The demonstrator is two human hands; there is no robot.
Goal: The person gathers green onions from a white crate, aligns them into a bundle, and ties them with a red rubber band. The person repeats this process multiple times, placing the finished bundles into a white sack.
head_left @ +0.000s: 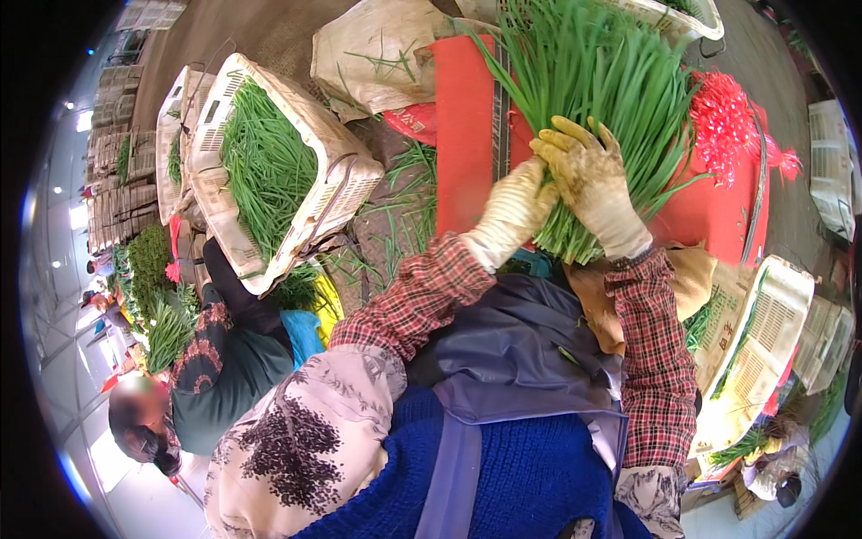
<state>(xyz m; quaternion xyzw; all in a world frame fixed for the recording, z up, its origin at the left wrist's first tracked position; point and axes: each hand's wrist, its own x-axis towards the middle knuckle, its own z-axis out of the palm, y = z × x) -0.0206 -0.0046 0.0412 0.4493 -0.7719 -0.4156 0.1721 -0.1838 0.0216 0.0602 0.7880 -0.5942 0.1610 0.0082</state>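
Note:
A large bunch of garlic chives (599, 74) lies before me, leaf tips pointing away and cut stems towards my lap. My right hand (587, 178), in a soiled white and yellow glove, rests across the lower part of the bunch with its fingers curved over it. My left hand (515, 205), gloved too, grips the left side of the stems, its fingers meeting those of the right. Beneath the bunch is a red covered surface (465, 135) with a dark strap along it. A bundle of shiny red ties (724, 124) sits on its right side.
At left a tilted white plastic crate (347, 195) holds more chives. A pale sack (377, 60) lies beyond, with loose leaves on it. Another crate (774, 337) stands at right. A co-worker (236, 384) sits close on my left; another person (781, 465) is farther right.

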